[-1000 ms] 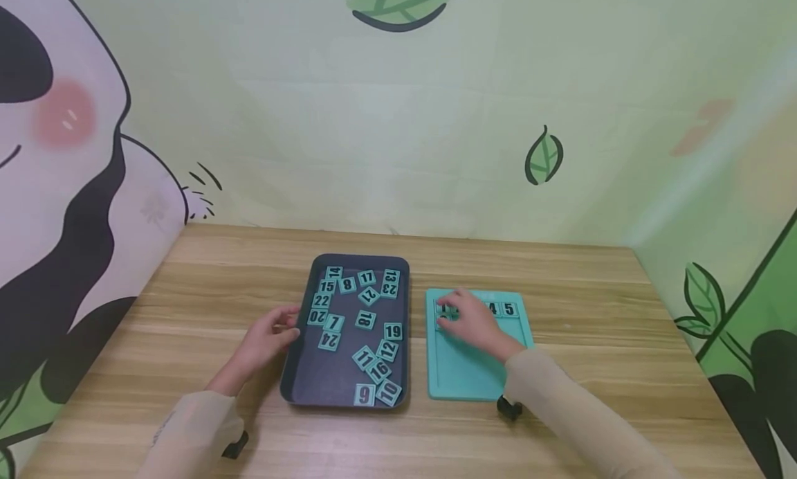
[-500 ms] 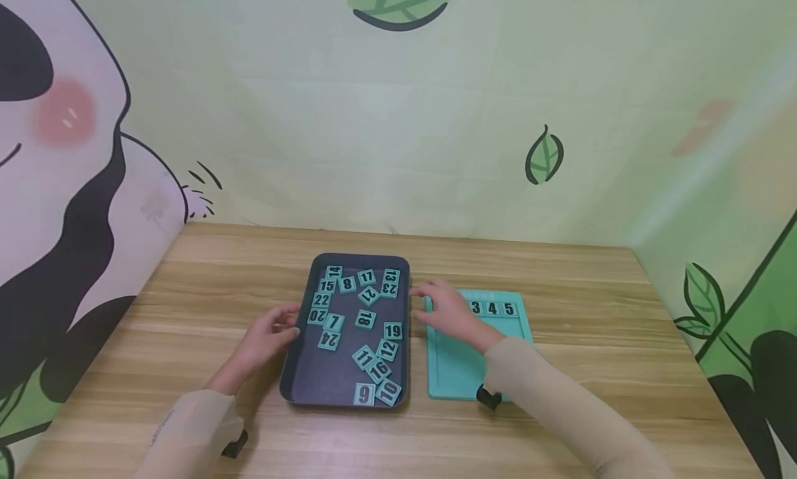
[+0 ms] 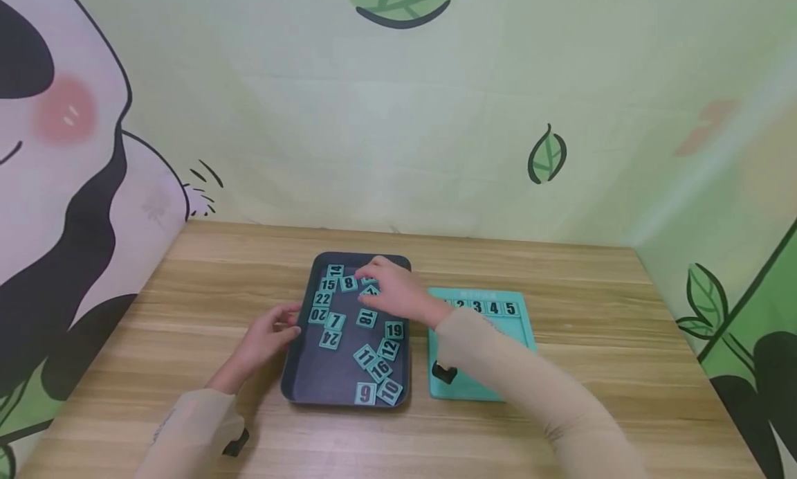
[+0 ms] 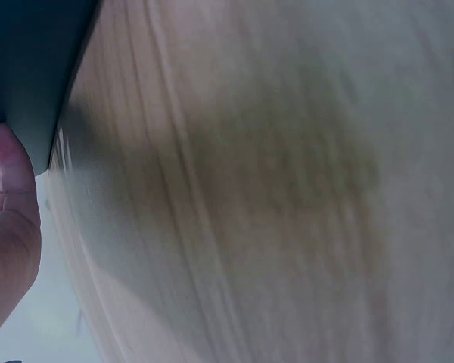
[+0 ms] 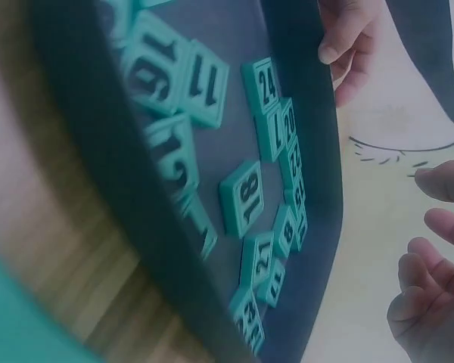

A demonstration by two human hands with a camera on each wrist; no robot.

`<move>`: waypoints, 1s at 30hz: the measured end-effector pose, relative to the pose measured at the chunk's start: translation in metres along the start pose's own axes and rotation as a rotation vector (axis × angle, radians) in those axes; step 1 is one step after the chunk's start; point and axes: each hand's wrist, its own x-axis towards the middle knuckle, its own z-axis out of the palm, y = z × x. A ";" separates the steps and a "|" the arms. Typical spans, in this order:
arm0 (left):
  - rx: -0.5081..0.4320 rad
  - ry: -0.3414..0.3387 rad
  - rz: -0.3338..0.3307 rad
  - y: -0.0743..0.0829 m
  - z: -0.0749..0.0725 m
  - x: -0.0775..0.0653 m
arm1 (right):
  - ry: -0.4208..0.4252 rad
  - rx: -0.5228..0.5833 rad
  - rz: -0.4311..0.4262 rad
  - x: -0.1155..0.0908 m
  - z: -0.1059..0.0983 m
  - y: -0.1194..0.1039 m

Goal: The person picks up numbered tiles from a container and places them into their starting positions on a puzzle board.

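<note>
My right hand hovers over the upper right part of the dark tray, thumb and index finger apart, nothing between them. Beneath it the tiles 17 and 21 are partly covered. Number tile 8 lies just left of its fingertips. In the right wrist view the same hand shows its other fingers loosely bent. My left hand rests against the tray's left side; its thumb touches the outer wall in the left wrist view. A teal board stands right of the tray, with tiles 2 to 5 in its top row.
Several more teal number tiles lie scattered in the tray, such as 18, 7 and 9. My right forearm crosses over the board. The wooden table meets a printed wall cloth behind.
My right hand has moved left from the board's top row, across the gap, to above the tray's upper tiles. The left hand stays at the tray's side.
</note>
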 end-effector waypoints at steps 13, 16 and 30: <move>-0.014 0.001 0.036 0.002 -0.001 -0.003 | -0.128 0.044 0.111 0.036 0.045 -0.007; -0.013 -0.016 0.019 0.001 -0.002 -0.002 | -0.153 0.035 0.131 0.040 0.055 -0.005; -0.012 -0.012 0.000 -0.002 -0.001 -0.001 | -0.176 -0.051 0.127 0.041 0.076 -0.001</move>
